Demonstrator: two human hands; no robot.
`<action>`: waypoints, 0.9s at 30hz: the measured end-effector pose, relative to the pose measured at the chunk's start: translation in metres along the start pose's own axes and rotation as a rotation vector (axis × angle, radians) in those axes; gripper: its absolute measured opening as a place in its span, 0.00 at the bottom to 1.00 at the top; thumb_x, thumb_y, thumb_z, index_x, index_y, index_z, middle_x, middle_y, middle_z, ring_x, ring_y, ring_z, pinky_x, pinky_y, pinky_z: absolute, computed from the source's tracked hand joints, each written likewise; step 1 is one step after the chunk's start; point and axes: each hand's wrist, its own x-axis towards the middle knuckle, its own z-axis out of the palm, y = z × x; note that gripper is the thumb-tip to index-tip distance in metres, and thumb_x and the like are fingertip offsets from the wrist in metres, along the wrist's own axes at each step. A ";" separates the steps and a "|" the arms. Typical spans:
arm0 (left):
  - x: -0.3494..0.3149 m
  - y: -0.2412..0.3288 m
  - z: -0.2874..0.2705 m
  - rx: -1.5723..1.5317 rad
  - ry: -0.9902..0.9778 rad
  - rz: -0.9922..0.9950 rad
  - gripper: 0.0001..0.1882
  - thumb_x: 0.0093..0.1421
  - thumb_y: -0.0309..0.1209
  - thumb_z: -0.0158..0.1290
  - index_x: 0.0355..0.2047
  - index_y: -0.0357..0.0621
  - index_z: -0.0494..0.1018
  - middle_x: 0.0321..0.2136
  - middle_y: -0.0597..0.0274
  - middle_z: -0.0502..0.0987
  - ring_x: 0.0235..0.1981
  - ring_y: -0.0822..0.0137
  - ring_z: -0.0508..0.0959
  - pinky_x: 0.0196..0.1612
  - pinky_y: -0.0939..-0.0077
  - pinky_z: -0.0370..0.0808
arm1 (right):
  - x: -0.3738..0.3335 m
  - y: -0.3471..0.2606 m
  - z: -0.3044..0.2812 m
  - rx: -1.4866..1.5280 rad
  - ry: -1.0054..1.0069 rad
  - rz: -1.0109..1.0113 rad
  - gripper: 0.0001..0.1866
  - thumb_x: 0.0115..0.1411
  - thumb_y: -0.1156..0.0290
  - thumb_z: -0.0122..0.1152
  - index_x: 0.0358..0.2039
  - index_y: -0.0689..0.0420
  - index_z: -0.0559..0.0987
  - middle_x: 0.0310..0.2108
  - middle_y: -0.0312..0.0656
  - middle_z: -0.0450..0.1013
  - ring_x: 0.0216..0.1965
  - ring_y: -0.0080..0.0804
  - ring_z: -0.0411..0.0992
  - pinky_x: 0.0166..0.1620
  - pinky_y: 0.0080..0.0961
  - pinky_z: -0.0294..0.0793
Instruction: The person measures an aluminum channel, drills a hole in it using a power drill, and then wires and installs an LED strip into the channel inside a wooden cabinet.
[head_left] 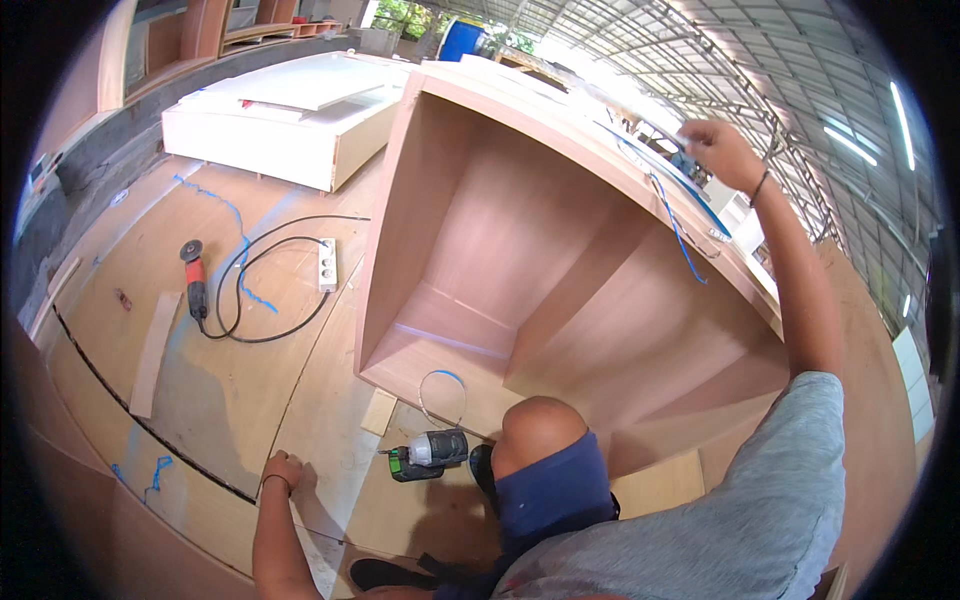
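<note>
1. Two hands were in view. The right hand [718,148], upper right of the frame, reached onto the top edge of the cabinet [520,250]; its fingers were curled together over a dark object there. What that object was could not be told.
2. The left hand [281,470], lower left, rested on the plywood floor [200,390] with fingers folded into a loose fist. It held nothing.
3. The cabinet lay open toward the camera at centre frame. Its side walls, back panel and an inner divider were already joined, so the carcass appeared largely assembled.
4. Blue film [680,225] hung in strips along the cabinet's upper right edge, and scraps lay on the floor at left. Judged from this, stripping of the film was partly done and some remained.
5. A drill [432,452] lay on the floor at lower centre, just beside the knee [535,430], touched by neither hand.
6. An angle grinder [194,280] and a power strip [326,264] with black cable lay at left, well apart from both hands.
7. A white cabinet [280,125] stood at upper left.
</note>
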 end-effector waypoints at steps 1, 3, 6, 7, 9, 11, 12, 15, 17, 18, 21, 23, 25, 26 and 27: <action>-0.004 -0.004 -0.007 -0.012 -0.017 -0.013 0.22 0.52 0.40 0.45 0.42 0.36 0.69 0.41 0.42 0.72 0.45 0.50 0.71 0.48 0.64 0.68 | 0.007 0.003 0.011 0.031 -0.071 0.000 0.14 0.49 0.72 0.53 0.38 0.60 0.76 0.31 0.48 0.74 0.30 0.35 0.71 0.38 0.27 0.70; -0.003 -0.007 -0.013 -0.034 -0.031 -0.032 0.22 0.53 0.40 0.44 0.42 0.36 0.69 0.41 0.42 0.72 0.45 0.51 0.71 0.48 0.65 0.68 | 0.016 0.007 0.017 0.179 -0.140 0.079 0.15 0.48 0.71 0.53 0.38 0.59 0.76 0.30 0.45 0.74 0.29 0.31 0.71 0.36 0.26 0.70; -0.008 -0.013 -0.022 -0.027 -0.040 -0.090 0.24 0.50 0.41 0.50 0.43 0.36 0.69 0.42 0.43 0.72 0.46 0.52 0.71 0.50 0.67 0.67 | 0.022 -0.004 0.015 0.230 -0.182 0.106 0.16 0.53 0.65 0.54 0.39 0.60 0.76 0.32 0.42 0.73 0.32 0.27 0.69 0.37 0.25 0.69; -0.011 -0.010 -0.027 -0.035 -0.038 -0.109 0.25 0.50 0.40 0.50 0.44 0.35 0.68 0.42 0.43 0.71 0.47 0.52 0.71 0.50 0.67 0.67 | 0.020 -0.006 0.015 0.234 -0.185 0.108 0.16 0.53 0.65 0.54 0.39 0.60 0.76 0.32 0.42 0.73 0.32 0.27 0.69 0.37 0.25 0.69; -0.021 -0.013 -0.034 -0.045 -0.027 -0.139 0.25 0.50 0.40 0.50 0.44 0.35 0.68 0.43 0.43 0.71 0.47 0.53 0.71 0.51 0.67 0.67 | 0.017 -0.029 0.005 0.338 -0.147 0.133 0.20 0.52 0.59 0.56 0.40 0.61 0.76 0.33 0.44 0.73 0.34 0.28 0.69 0.38 0.26 0.69; -0.022 -0.014 -0.029 -0.041 -0.040 -0.148 0.25 0.50 0.39 0.51 0.45 0.35 0.68 0.45 0.43 0.70 0.48 0.53 0.70 0.51 0.67 0.66 | 0.017 -0.038 0.012 0.320 -0.219 0.155 0.23 0.50 0.56 0.58 0.41 0.62 0.76 0.35 0.45 0.73 0.35 0.30 0.70 0.38 0.25 0.68; -0.022 -0.013 -0.028 -0.037 -0.048 -0.152 0.25 0.50 0.39 0.51 0.45 0.35 0.68 0.45 0.43 0.70 0.48 0.53 0.70 0.51 0.67 0.66 | 0.018 -0.037 0.021 0.316 -0.241 0.106 0.21 0.50 0.59 0.59 0.40 0.63 0.75 0.31 0.40 0.72 0.33 0.25 0.67 0.36 0.21 0.66; -0.026 -0.012 -0.029 -0.049 -0.061 -0.164 0.25 0.50 0.39 0.50 0.45 0.35 0.68 0.46 0.43 0.69 0.49 0.53 0.69 0.52 0.67 0.66 | 0.015 -0.038 0.020 0.345 -0.252 0.060 0.19 0.48 0.66 0.62 0.38 0.66 0.74 0.25 0.35 0.70 0.28 0.19 0.65 0.32 0.15 0.64; -0.023 -0.014 -0.028 -0.050 -0.054 -0.167 0.25 0.50 0.39 0.51 0.45 0.35 0.67 0.46 0.44 0.69 0.49 0.53 0.69 0.52 0.67 0.66 | 0.016 -0.036 0.020 0.266 -0.256 0.012 0.17 0.47 0.69 0.62 0.36 0.66 0.74 0.23 0.34 0.69 0.26 0.18 0.65 0.32 0.15 0.64; -0.020 -0.017 -0.024 -0.053 -0.054 -0.166 0.25 0.50 0.39 0.51 0.45 0.35 0.67 0.46 0.44 0.69 0.49 0.53 0.69 0.52 0.67 0.66 | 0.013 -0.039 0.019 0.263 -0.241 0.001 0.14 0.47 0.71 0.58 0.33 0.66 0.74 0.22 0.34 0.68 0.25 0.18 0.64 0.31 0.16 0.64; -0.016 -0.026 -0.018 -0.067 -0.029 -0.142 0.26 0.50 0.40 0.51 0.46 0.35 0.67 0.46 0.44 0.70 0.49 0.53 0.69 0.51 0.67 0.66 | 0.019 -0.044 0.016 0.308 -0.218 0.094 0.16 0.48 0.66 0.54 0.34 0.65 0.76 0.29 0.44 0.72 0.33 0.30 0.69 0.37 0.25 0.68; -0.012 -0.015 -0.019 -0.045 -0.059 -0.134 0.25 0.50 0.40 0.51 0.46 0.37 0.67 0.45 0.45 0.70 0.48 0.53 0.70 0.51 0.67 0.66 | 0.014 -0.041 0.006 0.300 -0.036 0.046 0.15 0.49 0.66 0.50 0.31 0.67 0.75 0.26 0.42 0.71 0.31 0.26 0.68 0.36 0.23 0.68; -0.011 -0.011 -0.022 -0.040 -0.054 -0.126 0.25 0.52 0.41 0.49 0.46 0.38 0.68 0.45 0.45 0.70 0.48 0.52 0.70 0.51 0.67 0.66 | 0.002 -0.051 -0.011 0.387 0.022 0.098 0.15 0.49 0.67 0.49 0.30 0.67 0.74 0.26 0.41 0.70 0.30 0.27 0.67 0.37 0.20 0.66; -0.013 -0.011 -0.026 -0.043 -0.045 -0.125 0.23 0.53 0.40 0.47 0.45 0.38 0.68 0.46 0.45 0.70 0.48 0.52 0.69 0.51 0.66 0.66 | -0.004 -0.057 -0.016 0.383 0.091 0.058 0.15 0.49 0.67 0.49 0.30 0.67 0.74 0.25 0.39 0.70 0.28 0.26 0.67 0.36 0.19 0.64; -0.013 -0.009 -0.029 -0.042 -0.041 -0.122 0.22 0.54 0.40 0.45 0.44 0.39 0.68 0.46 0.45 0.69 0.48 0.51 0.69 0.51 0.65 0.66 | -0.012 -0.063 -0.023 0.388 0.133 0.038 0.13 0.50 0.68 0.49 0.30 0.65 0.73 0.23 0.37 0.69 0.27 0.22 0.66 0.34 0.18 0.64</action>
